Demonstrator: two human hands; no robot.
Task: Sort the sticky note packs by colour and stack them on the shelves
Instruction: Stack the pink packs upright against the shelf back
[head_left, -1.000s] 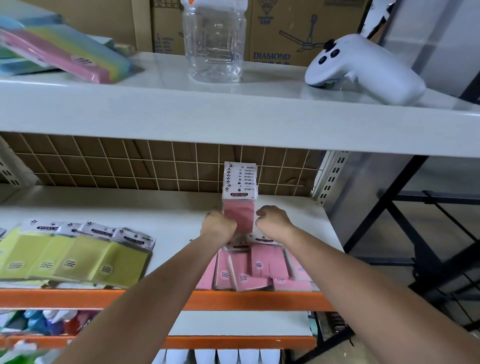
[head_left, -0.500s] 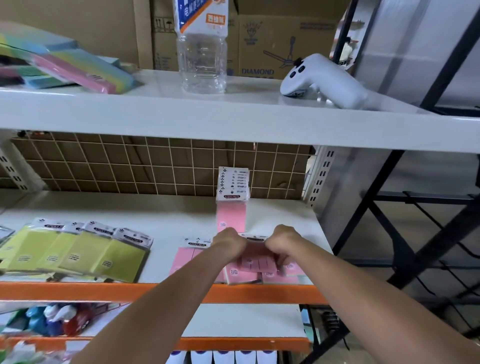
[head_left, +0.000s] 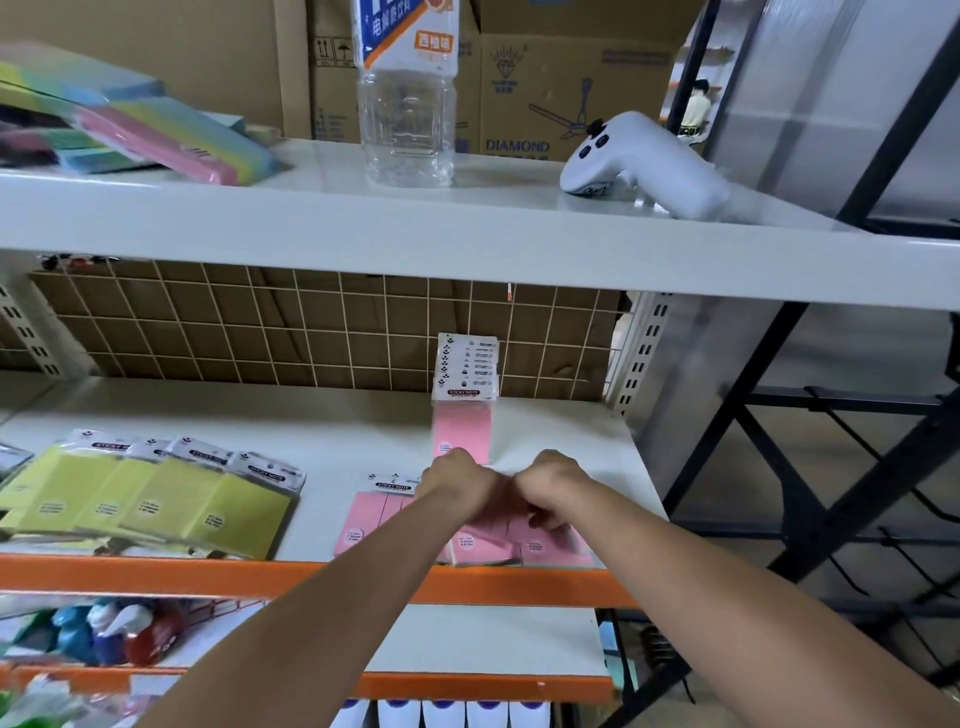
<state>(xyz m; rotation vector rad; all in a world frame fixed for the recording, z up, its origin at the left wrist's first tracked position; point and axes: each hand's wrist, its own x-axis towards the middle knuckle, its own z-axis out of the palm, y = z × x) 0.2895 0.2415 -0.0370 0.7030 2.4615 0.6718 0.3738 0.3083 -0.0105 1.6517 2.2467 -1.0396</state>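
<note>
Two colour groups are already lying sorted on the middle shelf (head_left: 363, 441): the yellow packs (head_left: 156, 493) are fanning out in an overlapping row at the left, well apart from the pink packs (head_left: 374, 519) spreading along the front edge at the right. Both hands are working close together, knuckles almost touching, the left hand (head_left: 457, 483) and the right hand (head_left: 550, 486) each curling down onto the pink packs, while an upright pink stack (head_left: 464, 400) is standing just behind them. Judging from this, pink is being squared up, and the mixed multicolour packs (head_left: 130, 130) on the top shelf (head_left: 467, 234) are still waiting.
</note>
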